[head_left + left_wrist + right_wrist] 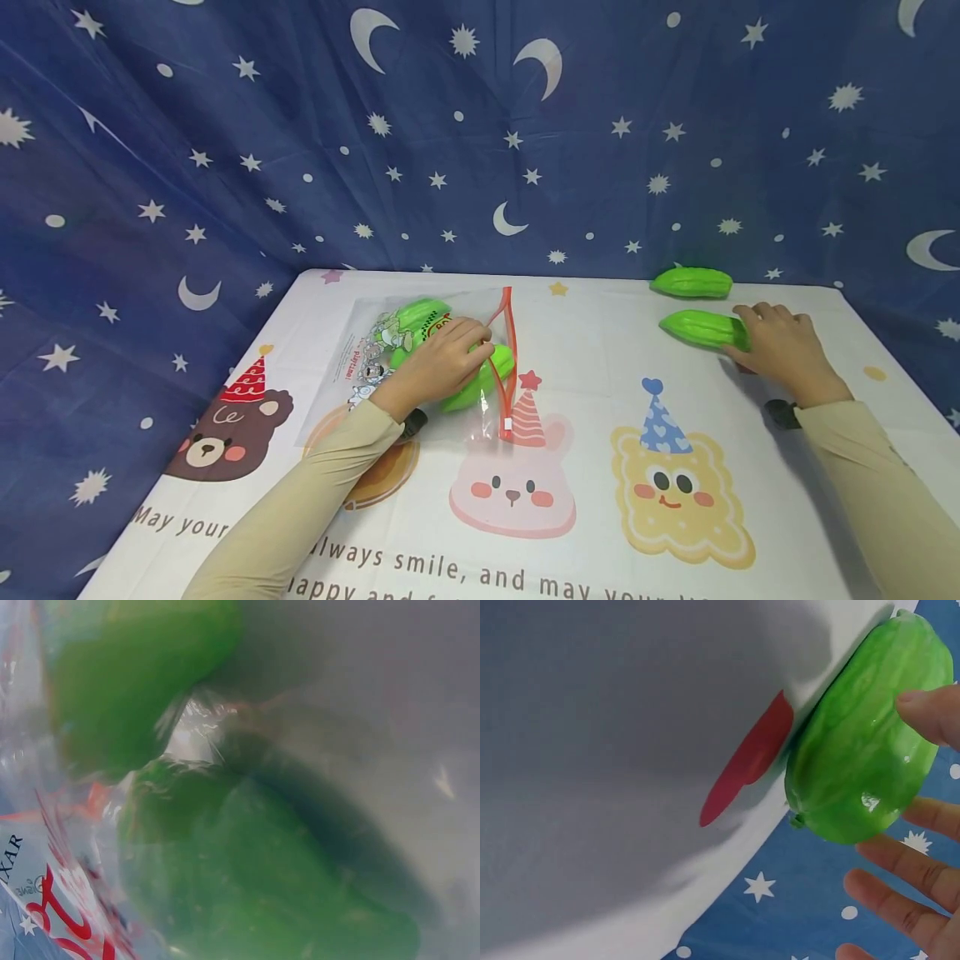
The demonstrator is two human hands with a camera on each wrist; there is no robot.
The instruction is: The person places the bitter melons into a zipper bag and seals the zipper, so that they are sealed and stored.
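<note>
A clear zip bag (pixel 450 427) with a red zip edge and cartoon print lies on the table at centre left. Several glossy green, ridged, melon-shaped toys (pixel 422 317) are inside it, one (pixel 495 367) right at the mouth. My left hand (pixel 438 367) pinches the bag's upper side near that mouth. Through the plastic, two green toys (pixel 255 862) show blurred in the left wrist view. At the right, my right hand (pixel 783 346) holds the right end of another green melon toy (pixel 697 327), thumb (pixel 934 712) on one side and fingers on the other.
Behind the held one, a further green toy (pixel 692 282) lies near the table's back edge. The white tablecloth (pixel 585 350) is printed with cartoon animals and words. A dark blue star-patterned curtain (pixel 480 167) stands along the back and left.
</note>
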